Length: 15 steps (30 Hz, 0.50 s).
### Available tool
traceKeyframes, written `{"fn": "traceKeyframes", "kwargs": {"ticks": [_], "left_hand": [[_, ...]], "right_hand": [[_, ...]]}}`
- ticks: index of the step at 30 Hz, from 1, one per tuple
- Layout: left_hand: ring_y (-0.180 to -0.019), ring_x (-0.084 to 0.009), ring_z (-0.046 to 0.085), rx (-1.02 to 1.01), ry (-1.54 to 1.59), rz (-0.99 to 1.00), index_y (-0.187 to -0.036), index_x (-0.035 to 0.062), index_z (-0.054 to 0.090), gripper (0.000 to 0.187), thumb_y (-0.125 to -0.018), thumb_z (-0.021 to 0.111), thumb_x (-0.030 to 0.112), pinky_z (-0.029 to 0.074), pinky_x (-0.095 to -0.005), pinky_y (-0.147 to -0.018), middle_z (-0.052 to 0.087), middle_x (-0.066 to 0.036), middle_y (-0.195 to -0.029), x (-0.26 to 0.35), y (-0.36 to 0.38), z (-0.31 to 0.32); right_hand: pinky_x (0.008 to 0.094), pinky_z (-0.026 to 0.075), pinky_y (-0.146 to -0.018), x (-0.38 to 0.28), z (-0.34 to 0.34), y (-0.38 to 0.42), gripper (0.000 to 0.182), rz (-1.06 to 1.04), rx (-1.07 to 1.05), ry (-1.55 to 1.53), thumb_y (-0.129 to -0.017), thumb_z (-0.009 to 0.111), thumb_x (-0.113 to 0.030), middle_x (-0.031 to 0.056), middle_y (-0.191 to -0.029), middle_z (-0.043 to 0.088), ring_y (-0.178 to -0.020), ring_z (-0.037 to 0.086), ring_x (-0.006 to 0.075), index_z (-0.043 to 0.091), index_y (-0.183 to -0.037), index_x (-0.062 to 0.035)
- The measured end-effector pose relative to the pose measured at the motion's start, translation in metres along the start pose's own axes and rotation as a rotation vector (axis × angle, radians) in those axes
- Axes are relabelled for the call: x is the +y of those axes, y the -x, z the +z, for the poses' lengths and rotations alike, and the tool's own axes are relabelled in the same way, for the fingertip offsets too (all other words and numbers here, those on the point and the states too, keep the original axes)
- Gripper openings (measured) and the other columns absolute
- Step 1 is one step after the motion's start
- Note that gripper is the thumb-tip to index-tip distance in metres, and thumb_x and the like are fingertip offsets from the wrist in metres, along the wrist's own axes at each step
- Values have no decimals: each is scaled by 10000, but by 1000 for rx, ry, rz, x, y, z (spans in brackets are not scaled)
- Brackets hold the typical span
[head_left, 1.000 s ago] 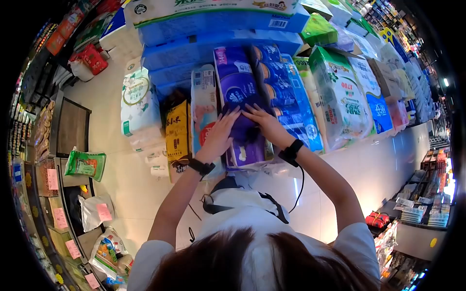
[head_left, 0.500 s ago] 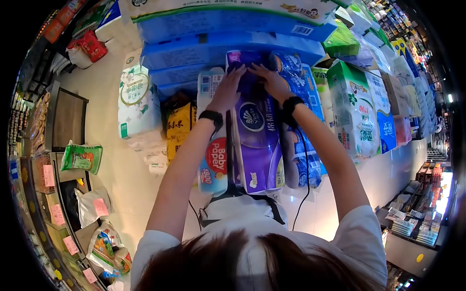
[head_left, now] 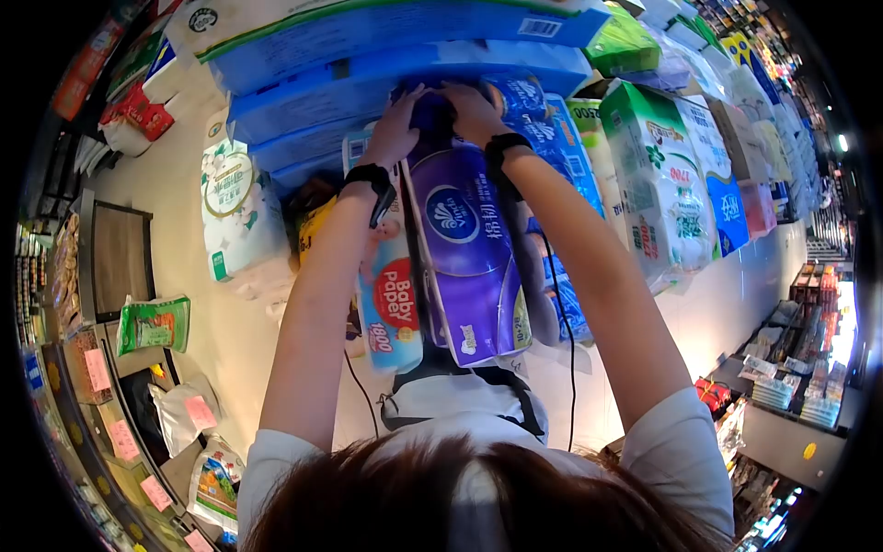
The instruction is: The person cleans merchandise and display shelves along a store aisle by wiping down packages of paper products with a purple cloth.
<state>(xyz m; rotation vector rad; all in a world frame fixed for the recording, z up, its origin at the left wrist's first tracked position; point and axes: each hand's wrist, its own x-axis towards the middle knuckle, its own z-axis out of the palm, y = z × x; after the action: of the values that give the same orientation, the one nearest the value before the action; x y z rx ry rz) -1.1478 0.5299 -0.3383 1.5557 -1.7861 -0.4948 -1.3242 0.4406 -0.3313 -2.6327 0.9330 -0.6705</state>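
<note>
A long purple Vinda tissue pack (head_left: pixel 469 248) lies in the middle, its near end towards my body. My left hand (head_left: pixel 395 129) rests at the pack's far left edge, fingers stretched forward. My right hand (head_left: pixel 471 110) lies across the far right part of the same pack, its fingers also extended. Both hands touch the wrapping; the fingertips are partly lost in the dark far end. Left of it stands a Baby Paper pack (head_left: pixel 394 294), partly behind my left forearm. Blue-wrapped paper packs (head_left: pixel 543 120) sit on the right, partly behind my right arm.
Large blue packs (head_left: pixel 395 78) are stacked across the back. A white floral pack (head_left: pixel 237 207) stands left, and a green-and-white pack (head_left: pixel 658 175) right. A green bag (head_left: pixel 154 324) and shelving are at far left; a goods rack (head_left: pixel 791 368) is at far right.
Both hands have slid slightly farther over the pack's far end, fingers less spread. The view has shifted, so the packs appear further left.
</note>
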Motion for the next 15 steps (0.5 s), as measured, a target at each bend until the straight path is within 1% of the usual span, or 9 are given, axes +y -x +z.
{"fn": "traceKeyframes", "kwargs": {"ticks": [3,4,5,9,11,12,13,14,15], "left_hand": [[-1429,-402,362,-60,60,-33,-1525,207,386,809,-781,554,-65,311,-431,-1186,395,-201,-1551,1,10,-6],[-1414,-407,385,-117,137,-33,-1537,242,376,842,-779,514,-96,361,-424,-1149,398,-228,-1542,2,18,-10],[-1415,-398,390,-107,154,-7,-1537,238,376,849,-773,499,-110,362,-416,-1148,408,-225,-1537,9,28,-11],[-1420,-349,414,-162,256,-1,-1537,232,377,869,-765,475,-155,359,-384,-1152,440,-198,-1527,41,95,-12],[-1414,-323,431,-158,273,-116,-1524,193,404,832,-769,478,-148,336,-363,-1166,473,-173,-1509,79,135,-14],[-1418,-315,430,-160,232,-94,-1509,153,422,799,-771,479,-147,324,-361,-1173,484,-163,-1503,90,154,-12],[-1421,-308,428,-159,189,-76,-1494,112,440,768,-773,480,-146,311,-359,-1181,495,-154,-1497,100,172,-11],[-1426,-306,423,-151,165,-33,-1466,76,462,742,-759,477,-149,302,-363,-1187,505,-150,-1488,111,189,-10],[-1431,-304,418,-140,143,6,-1437,40,483,719,-745,474,-152,294,-367,-1192,515,-147,-1480,123,205,-8]], "right_hand": [[458,465,-1037,-11,-2,15,528,18,-84,82,-763,631,-52,190,-1388,561,-1195,558,401,618,-1291,-75],[483,492,-971,-21,-8,29,505,-4,-71,147,-778,632,-95,176,-1339,586,-1142,573,395,617,-1283,-73],[490,471,-994,-38,-21,43,487,26,-81,120,-788,625,-90,203,-1329,588,-1137,574,431,595,-1269,-17],[472,461,-1004,-76,-43,99,563,1,-196,135,-761,673,-116,175,-1377,550,-1140,541,422,589,-1315,-62],[469,452,-1005,-105,-59,139,619,21,-178,12,-733,689,-84,178,-1347,549,-1145,523,429,584,-1342,-95],[472,454,-1002,-115,-59,158,608,1,-150,36,-739,688,-81,175,-1334,550,-1134,522,423,587,-1338,-96],[480,474,-947,-122,-58,177,602,-55,-87,2,-712,684,-53,198,-1261,554,-1105,530,451,598,-1307,-89],[468,483,-922,-129,-54,198,591,-74,-29,-1,-717,675,-30,210,-1276,531,-1080,522,441,584,-1299,-74],[451,487,-901,-144,-67,215,611,-40,-108,-7,-704,680,-19,202,-1282,509,-1037,517,411,563,-1303,-51]]}}
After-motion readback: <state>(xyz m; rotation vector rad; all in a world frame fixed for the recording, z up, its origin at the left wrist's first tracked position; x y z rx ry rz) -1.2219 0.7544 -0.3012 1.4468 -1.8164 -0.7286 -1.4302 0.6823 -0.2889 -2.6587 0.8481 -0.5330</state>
